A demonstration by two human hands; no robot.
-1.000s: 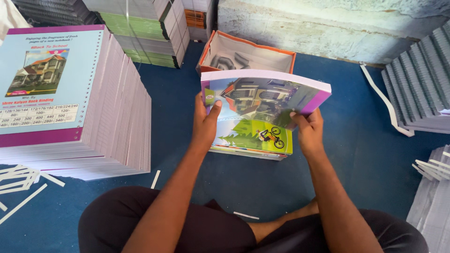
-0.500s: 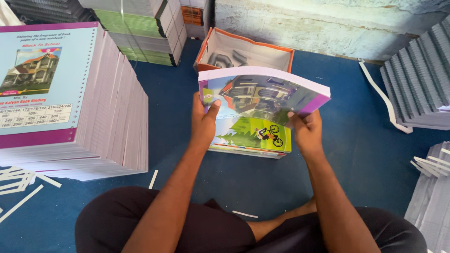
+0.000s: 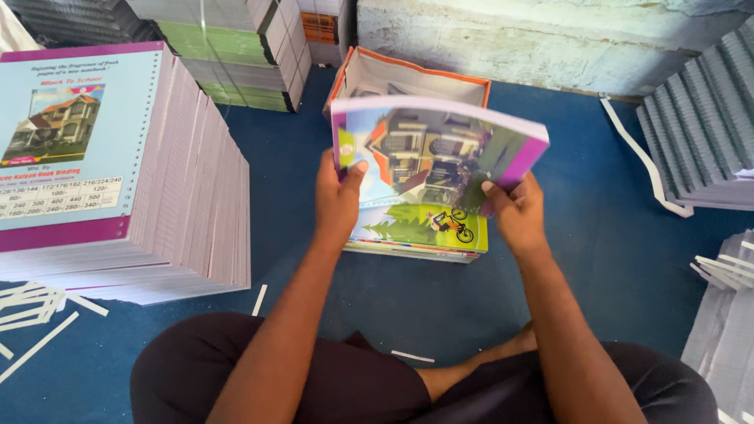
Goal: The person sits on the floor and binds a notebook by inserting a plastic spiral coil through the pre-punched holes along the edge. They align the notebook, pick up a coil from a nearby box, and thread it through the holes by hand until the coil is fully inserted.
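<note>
A: What is taking up the most room down there?

B: The blue floor [image 3: 597,259] is spreading under everything. On the left, a tall stack of purple-edged books [image 3: 157,204] is sitting with its near edge close to the person's left knee. On the far right, a slanted pile of grey books [image 3: 703,126] is leaning toward the wall, with a white strip [image 3: 640,161] curling along its left edge.

A: And straight ahead?

B: An open cardboard box [image 3: 408,78] with orange edges is standing at the far side, just behind the raised notebook. Green and grey bundles [image 3: 236,55] are stacking up to its left.

A: Where is the notebook being held?

B: The notebook [image 3: 436,149] is being lifted above a low pile of notebooks [image 3: 424,232] lying on the floor in the middle. The left hand [image 3: 338,200] is gripping its left edge, thumb pressing on the cover and fingers hidden behind. The right hand [image 3: 514,212] is pinching its lower right corner, fingers clamped on it.

A: Any free room for moving?

B: Open floor is showing between the low pile and the grey books on the right, and a narrower gap is running between it and the tall stack on the left. Small white paper strips [image 3: 35,314] are lying scattered at the near left.
</note>
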